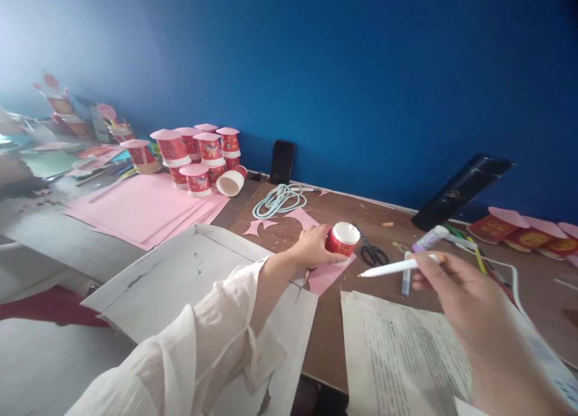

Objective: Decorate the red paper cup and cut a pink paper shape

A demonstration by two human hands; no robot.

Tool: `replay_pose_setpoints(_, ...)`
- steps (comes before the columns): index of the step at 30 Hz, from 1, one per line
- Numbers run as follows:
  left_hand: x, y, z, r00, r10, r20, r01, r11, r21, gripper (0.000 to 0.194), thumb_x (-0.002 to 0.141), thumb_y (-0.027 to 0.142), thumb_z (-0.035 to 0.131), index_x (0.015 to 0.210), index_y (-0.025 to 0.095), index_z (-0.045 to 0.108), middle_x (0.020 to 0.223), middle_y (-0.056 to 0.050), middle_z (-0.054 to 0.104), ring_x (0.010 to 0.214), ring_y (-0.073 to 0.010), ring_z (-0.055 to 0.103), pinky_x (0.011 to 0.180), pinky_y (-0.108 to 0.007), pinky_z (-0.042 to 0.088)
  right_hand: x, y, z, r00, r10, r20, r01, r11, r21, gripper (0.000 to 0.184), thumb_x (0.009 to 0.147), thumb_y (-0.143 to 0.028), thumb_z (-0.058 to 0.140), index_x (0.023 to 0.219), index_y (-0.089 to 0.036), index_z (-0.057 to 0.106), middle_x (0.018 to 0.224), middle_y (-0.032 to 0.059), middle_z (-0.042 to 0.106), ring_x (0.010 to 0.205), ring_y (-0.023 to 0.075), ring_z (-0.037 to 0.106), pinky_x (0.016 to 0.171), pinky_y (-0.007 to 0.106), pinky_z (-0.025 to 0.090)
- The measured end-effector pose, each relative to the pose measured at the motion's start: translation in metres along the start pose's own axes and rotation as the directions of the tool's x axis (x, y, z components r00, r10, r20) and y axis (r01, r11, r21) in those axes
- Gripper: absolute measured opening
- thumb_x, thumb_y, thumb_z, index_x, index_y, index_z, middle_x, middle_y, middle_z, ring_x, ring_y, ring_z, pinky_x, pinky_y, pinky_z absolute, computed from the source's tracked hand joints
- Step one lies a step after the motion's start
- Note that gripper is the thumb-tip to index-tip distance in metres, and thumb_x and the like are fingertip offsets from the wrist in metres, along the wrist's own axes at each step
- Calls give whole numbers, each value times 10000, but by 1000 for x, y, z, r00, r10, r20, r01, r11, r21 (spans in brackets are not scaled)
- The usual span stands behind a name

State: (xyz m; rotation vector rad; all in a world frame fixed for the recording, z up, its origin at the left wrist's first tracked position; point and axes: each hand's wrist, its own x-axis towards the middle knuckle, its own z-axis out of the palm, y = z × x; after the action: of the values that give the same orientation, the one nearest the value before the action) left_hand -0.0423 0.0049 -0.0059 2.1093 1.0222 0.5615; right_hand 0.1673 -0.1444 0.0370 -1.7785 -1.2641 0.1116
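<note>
A red paper cup [342, 247] with a white end facing up stands on a piece of pink paper [326, 276]. My left hand [312, 246] is closed around the cup's left side. Over the table to the right, my right hand [456, 283] grips a white marker pen [392, 267], its tip pointing left toward the cup. Just behind the cup lie black-handled scissors [372, 254]. Beneath the pen is a glue stick or marker with a pale label [406, 276]; its kind is unclear.
Pink-topped red paper cups [210, 148] stand at the back left beside pink sheets [149, 205]. Along the wall are a phone [283, 162], a coiled pale cord [280, 200] and a tilted black flask [460, 190]. A printed sheet [401, 350] lies in front.
</note>
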Motion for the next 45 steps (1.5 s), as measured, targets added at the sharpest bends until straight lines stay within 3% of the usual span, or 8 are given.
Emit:
replay_pose_setpoints(3,2,-2,2,1000,0,-3,0,1000,13,671,629,638,728,1150,243,576,1138,-80,641,1107,-316,566,993,-466,427,0,-12,25,987,37,158,-69,977,203,405,865,-586,586,932,-195,665,892,103,747,585,173,684,460,248,543)
replay_pose_setpoints(5,3,-3,2,1000,0,-2,0,999,33,666,629,633,729,1145,241,571,1136,-73,639,1090,-306,569,994,-461,424,-3,-12,41,987,-38,155,-7,960,280,361,894,-562,559,971,-210,588,1003,111,740,649,186,711,473,265,567)
replay_pose_setpoints(11,7,-7,4,1000,27,3,-27,997,71,712,636,671,704,1171,228,547,1180,-91,625,1142,-322,541,1017,-474,398,-24,4,67,976,-160,151,100,934,344,296,901,-443,612,1093,-233,532,989,98,737,751,210,743,676,341,636)
replay_pose_setpoints(16,9,-9,5,999,42,13,-42,995,86,729,641,695,691,1167,213,544,1198,-105,620,1160,-335,530,1027,-482,384,-30,15,70,969,-169,182,111,950,292,453,843,-412,691,1244,-264,542,1079,88,728,854,228,742,765,364,629)
replay_pose_setpoints(21,5,-5,2,999,33,8,-33,997,65,720,643,668,703,1182,216,548,1180,-95,626,1150,-321,541,1027,-466,390,-28,17,70,924,-304,233,282,952,121,221,890,-403,622,1062,-275,673,1086,55,722,926,222,724,804,339,601)
replay_pose_setpoints(28,3,-5,2,999,35,1,-35,998,53,700,658,654,690,1194,227,547,1167,-95,629,1140,-317,547,1015,-462,402,-28,11,71,865,-470,178,469,882,49,136,910,-311,599,1026,-289,668,1024,10,729,971,189,698,885,320,547)
replay_pose_setpoints(37,5,-5,3,999,50,-2,-50,998,48,697,654,652,697,1178,213,556,1156,-93,639,1135,-321,557,1021,-468,405,-29,12,73,868,-463,179,462,885,47,149,911,-296,596,1045,-298,664,1034,-6,731,971,180,699,868,293,548)
replay_pose_setpoints(45,6,-8,4,999,54,-5,-54,998,-22,694,640,604,738,1180,204,563,1173,-104,635,1091,-303,580,944,-423,463,-29,12,73,923,-333,193,347,937,-42,164,899,-391,604,1014,-298,677,979,-17,748,840,169,717,760,262,555)
